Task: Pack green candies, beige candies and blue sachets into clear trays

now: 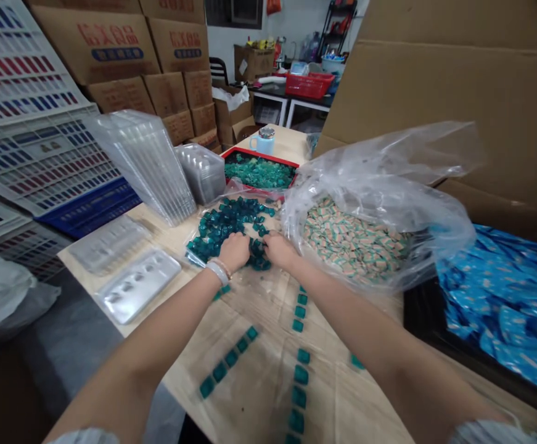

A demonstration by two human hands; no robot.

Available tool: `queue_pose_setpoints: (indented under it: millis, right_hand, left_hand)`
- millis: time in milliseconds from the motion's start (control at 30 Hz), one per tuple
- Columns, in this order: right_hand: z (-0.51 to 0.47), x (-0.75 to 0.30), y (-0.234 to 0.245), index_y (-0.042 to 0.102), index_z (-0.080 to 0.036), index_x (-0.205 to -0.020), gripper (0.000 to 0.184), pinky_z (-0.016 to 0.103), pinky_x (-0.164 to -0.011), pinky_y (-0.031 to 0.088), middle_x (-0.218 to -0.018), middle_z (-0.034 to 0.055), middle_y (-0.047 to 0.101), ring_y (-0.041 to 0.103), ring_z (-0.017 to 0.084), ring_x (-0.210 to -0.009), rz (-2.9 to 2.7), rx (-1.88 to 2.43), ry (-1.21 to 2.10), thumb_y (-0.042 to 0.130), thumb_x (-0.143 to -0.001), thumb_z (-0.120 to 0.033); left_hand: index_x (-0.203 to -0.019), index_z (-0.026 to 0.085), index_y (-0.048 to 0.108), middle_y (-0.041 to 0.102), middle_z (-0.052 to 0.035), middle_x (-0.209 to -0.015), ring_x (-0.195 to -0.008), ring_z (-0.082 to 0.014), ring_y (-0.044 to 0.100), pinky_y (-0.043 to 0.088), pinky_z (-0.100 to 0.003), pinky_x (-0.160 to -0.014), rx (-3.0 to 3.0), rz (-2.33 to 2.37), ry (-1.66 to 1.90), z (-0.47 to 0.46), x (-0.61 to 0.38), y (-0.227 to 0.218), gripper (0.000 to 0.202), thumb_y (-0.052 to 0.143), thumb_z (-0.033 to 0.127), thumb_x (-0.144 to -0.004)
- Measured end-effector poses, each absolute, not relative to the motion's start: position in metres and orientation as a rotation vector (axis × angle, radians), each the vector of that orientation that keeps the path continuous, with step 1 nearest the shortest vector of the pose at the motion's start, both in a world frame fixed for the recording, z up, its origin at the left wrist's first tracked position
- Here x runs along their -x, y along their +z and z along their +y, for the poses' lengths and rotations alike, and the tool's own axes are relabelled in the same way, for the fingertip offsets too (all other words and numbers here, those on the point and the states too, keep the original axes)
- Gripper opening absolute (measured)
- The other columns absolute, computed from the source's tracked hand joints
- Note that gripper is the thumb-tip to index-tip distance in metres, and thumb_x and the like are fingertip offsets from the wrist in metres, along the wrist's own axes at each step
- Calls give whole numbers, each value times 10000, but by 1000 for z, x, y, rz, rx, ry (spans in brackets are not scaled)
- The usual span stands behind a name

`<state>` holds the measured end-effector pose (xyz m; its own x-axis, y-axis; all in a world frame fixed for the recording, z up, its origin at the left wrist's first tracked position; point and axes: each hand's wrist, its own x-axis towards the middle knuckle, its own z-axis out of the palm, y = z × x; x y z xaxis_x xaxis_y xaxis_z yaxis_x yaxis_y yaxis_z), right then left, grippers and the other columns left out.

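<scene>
Cardboard cartons [120,55] stack up behind a pale wooden tabletop [81,262], where a heap of teal cubes [229,225] spreads over clear plastic sheeting, its long axis slanting from near left to far right. The left hand [234,251] and right hand [281,250] press into its near edge, fingers curled down; whether they grip any cubes cannot be told. Two rows of cubes [298,388] point back toward the person across open tabletop (a paler teal batch fills the red tray [259,151] beyond).
</scene>
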<state>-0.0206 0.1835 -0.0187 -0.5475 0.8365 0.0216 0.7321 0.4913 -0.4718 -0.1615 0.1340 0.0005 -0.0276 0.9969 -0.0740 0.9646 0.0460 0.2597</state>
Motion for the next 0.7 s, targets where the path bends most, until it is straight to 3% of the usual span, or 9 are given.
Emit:
queue_pose_setpoints:
  millis: [133, 200, 267, 367, 433, 700]
  right_hand:
    - [180, 12, -12, 554, -131, -715, 84, 272, -727, 393, -856, 86, 551, 512, 162, -813, -2348, 1350, 681, 471, -721, -147]
    - [174, 3, -1, 533, -142, -734, 111, 253, -684, 408, -781, 49, 553, 516, 135, -750, -2267, 1369, 745, 436, -748, -192]
    - [163, -12, 12, 518, -155, -736, 138, 230, -613, 413, -700, 8, 544, 512, 106, -650, -2092, 1343, 1022, 422, -756, -253]
    - [136, -49, 32, 505, -169, -673, 117, 204, -542, 387, -620, -35, 521, 483, 76, -556, -1598, 1206, 1585, 510, -677, -286]
    - [111, -81, 43, 506, -169, -640, 116, 198, -516, 369, -586, -46, 511, 472, 70, -533, -1330, 1183, 1761, 568, -620, -266]
    - [5, -180, 57, 523, -172, -637, 192, 230, -531, 383, -601, -27, 539, 502, 95, -563, -1021, 1399, 1748, 646, -563, -300]
  left_hand:
    - [-937, 132, 611, 571, -98, -911, -919, -219, 505, 394, -322, -827, -1813, 1976, 554, 139, 163, 14, 264, 477, 185, -716]
    - [-898, 122, 604, 583, -71, -839, -806, -176, 540, 431, -305, -760, -1376, 1734, 865, 135, 155, 23, 237, 469, 170, -709]
    - [-823, 111, 591, 579, -46, -745, -675, -129, 547, 455, -276, -668, -905, 1397, 983, 126, 137, 29, 180, 462, 137, -700]
    - [-754, 101, 576, 565, -25, -679, -586, -86, 528, 446, -229, -602, -598, 987, 943, 101, 96, 32, 96, 504, 122, -694]
    - [-747, 97, 580, 556, -12, -653, -567, -67, 512, 425, -196, -573, -591, 831, 914, 81, 65, 31, 85, 559, 160, -694]
    - [-722, 96, 575, 478, 38, -551, -478, -26, 411, 296, -161, -452, -653, 754, 642, 18, -29, 31, 251, 691, 279, -594]
